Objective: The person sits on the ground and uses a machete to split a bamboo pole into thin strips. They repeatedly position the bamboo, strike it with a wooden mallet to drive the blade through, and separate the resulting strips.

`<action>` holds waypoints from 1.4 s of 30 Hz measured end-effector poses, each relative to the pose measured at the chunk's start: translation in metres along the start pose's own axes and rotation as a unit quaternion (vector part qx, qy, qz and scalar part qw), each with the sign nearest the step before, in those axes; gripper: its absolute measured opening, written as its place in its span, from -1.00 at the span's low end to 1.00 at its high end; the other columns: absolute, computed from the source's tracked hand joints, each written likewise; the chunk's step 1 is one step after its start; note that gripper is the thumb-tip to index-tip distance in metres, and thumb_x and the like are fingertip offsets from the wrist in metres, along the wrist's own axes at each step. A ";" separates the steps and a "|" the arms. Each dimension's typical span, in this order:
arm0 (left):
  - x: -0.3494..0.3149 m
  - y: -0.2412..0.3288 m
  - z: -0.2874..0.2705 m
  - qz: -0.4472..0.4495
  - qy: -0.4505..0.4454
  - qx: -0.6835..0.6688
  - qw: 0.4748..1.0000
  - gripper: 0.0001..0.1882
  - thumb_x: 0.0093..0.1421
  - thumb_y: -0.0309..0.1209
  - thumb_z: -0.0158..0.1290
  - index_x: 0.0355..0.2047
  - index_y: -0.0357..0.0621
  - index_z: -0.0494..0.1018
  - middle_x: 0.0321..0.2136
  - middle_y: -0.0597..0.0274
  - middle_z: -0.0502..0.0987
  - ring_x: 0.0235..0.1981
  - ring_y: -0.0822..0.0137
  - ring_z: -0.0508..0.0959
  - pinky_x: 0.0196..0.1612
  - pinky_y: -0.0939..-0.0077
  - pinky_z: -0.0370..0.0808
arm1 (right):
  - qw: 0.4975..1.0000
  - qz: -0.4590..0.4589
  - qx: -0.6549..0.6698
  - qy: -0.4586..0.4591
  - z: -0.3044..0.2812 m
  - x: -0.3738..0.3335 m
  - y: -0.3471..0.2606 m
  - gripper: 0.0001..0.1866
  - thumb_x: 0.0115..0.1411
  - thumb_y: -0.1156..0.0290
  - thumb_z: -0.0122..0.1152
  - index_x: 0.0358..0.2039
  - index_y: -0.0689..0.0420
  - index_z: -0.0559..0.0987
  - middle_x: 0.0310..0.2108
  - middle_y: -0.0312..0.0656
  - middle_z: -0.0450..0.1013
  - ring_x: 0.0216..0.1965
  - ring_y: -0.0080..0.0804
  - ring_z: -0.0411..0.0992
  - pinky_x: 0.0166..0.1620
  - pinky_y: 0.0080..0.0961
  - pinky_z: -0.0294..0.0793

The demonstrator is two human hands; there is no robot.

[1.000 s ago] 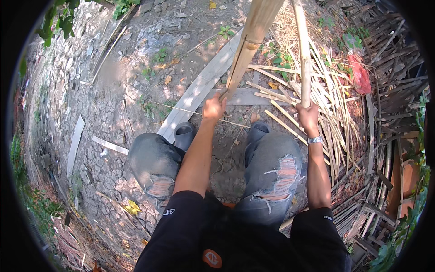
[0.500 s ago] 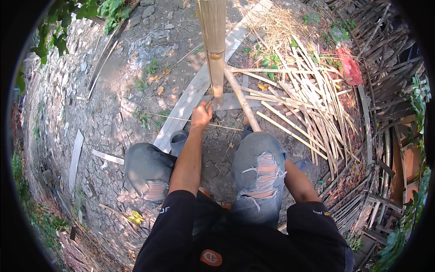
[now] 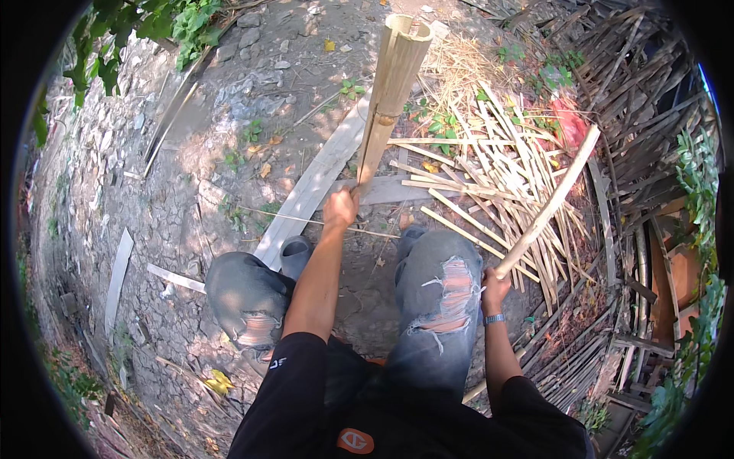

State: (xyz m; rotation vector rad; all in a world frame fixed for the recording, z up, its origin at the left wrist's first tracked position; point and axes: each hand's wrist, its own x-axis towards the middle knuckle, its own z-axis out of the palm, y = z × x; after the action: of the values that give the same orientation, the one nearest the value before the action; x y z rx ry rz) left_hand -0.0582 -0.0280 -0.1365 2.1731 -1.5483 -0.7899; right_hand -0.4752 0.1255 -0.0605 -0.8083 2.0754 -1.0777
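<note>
A thick bamboo pole (image 3: 397, 73) rises in front of me, slightly tilted, its hollow top facing up. A narrow dark line, like a blade or split, runs down its lower left side. My left hand (image 3: 340, 207) is a fist at the low end of that line, closed round what seems to be a knife handle; the fingers mostly hide it. Out to the right, beyond my knee, my right hand (image 3: 495, 291) grips the lower end of a round wooden stick (image 3: 552, 205). The stick slants up and away to the right, apart from the pole.
Many split bamboo strips (image 3: 527, 183) lie heaped at the right, with a red plastic bag (image 3: 568, 122) behind. A grey plank (image 3: 317, 182) runs diagonally under the pole. Stacked sticks (image 3: 634, 84) line the far right. A yellow thing (image 3: 219, 382) lies at the lower left.
My right hand has come out from behind my knee, and the stick has swung from beside the pole to the right. The pole's top has tipped away and right, into view.
</note>
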 end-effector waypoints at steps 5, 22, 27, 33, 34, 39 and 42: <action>-0.025 -0.008 0.003 0.009 -0.028 0.056 0.998 -0.63 0.30 -0.09 0.07 -0.08 -0.10 0.53 -0.24 -0.15 0.66 -0.13 -0.18 0.65 -0.02 -0.04 0.57 | 0.988 -0.028 -0.081 -0.130 -0.013 -0.028 0.067 -0.28 0.11 0.55 0.32 0.26 0.33 0.24 0.08 0.09 0.37 0.06 -0.23 0.44 0.02 -0.34 0.52; -0.009 -0.002 0.023 -0.008 -0.057 0.141 0.988 -0.45 0.17 -0.01 0.20 -0.05 -0.25 0.56 -0.13 -0.17 0.66 -0.15 -0.03 0.70 -0.01 0.18 0.62 | 0.847 -0.462 0.054 -0.256 0.121 -0.085 -0.313 -0.30 0.07 0.47 0.55 0.16 0.26 0.37 -0.10 -0.12 0.55 -0.05 -0.38 0.54 0.01 -0.42 0.55; 0.018 0.025 -0.050 -0.027 -0.119 0.002 0.992 -0.12 0.03 0.17 0.28 0.15 -0.31 0.48 0.08 -0.35 0.51 0.12 -0.05 0.55 0.17 0.16 0.48 | 0.867 -0.457 0.051 -0.193 0.116 -0.083 -0.323 -0.35 0.03 0.39 0.60 0.03 0.24 0.38 -0.17 -0.09 0.55 -0.15 -0.38 0.57 -0.04 -0.39 0.57; -0.044 0.194 -0.249 0.377 0.028 -0.514 0.770 -0.42 0.35 -0.05 0.07 0.21 -0.21 0.43 0.06 -0.01 0.56 0.10 0.19 0.53 0.12 0.39 0.45 | 0.841 -0.498 0.046 -0.205 0.131 -0.082 -0.350 -0.25 -0.03 0.27 0.63 0.02 0.26 0.32 -0.22 0.05 0.57 -0.22 -0.06 0.62 -0.22 -0.28 0.57; -0.056 0.212 -0.267 0.404 0.017 -0.465 0.788 -0.43 0.36 -0.03 0.02 0.15 -0.24 0.46 0.01 -0.01 0.58 0.06 0.20 0.55 0.12 0.38 0.45 | 0.842 -0.497 0.053 -0.203 0.136 -0.090 -0.356 -0.28 -0.04 0.32 0.62 0.00 0.27 0.33 -0.22 0.09 0.57 -0.23 0.01 0.61 -0.24 -0.25 0.57; -0.048 0.245 -0.275 0.420 0.071 -0.309 0.850 -0.64 0.35 -0.22 0.02 -0.28 -0.26 0.66 -0.44 0.17 0.66 -0.39 0.41 0.59 -0.28 0.47 0.49 | 0.806 -0.571 0.059 -0.144 0.158 -0.094 -0.352 -0.18 -0.03 0.48 0.52 0.25 0.25 0.33 -0.14 0.00 0.56 -0.21 -0.21 0.62 -0.19 -0.38 0.63; -0.041 0.241 -0.264 0.453 0.057 -0.441 0.773 -0.64 0.31 -0.28 0.05 -0.47 -0.32 0.64 -0.55 0.17 0.63 -0.51 0.44 0.57 -0.40 0.52 0.45 | 0.804 -0.578 0.076 -0.115 0.158 -0.103 -0.350 -0.27 -0.05 0.48 0.51 0.15 0.25 0.40 -0.16 0.03 0.56 -0.21 -0.14 0.63 -0.18 -0.35 0.65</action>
State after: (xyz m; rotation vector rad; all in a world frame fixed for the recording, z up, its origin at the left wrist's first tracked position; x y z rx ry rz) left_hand -0.0823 -0.0784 0.2188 0.6461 -1.4581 -0.7602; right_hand -0.2152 -0.0317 0.1952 -2.1062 1.1275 -1.5751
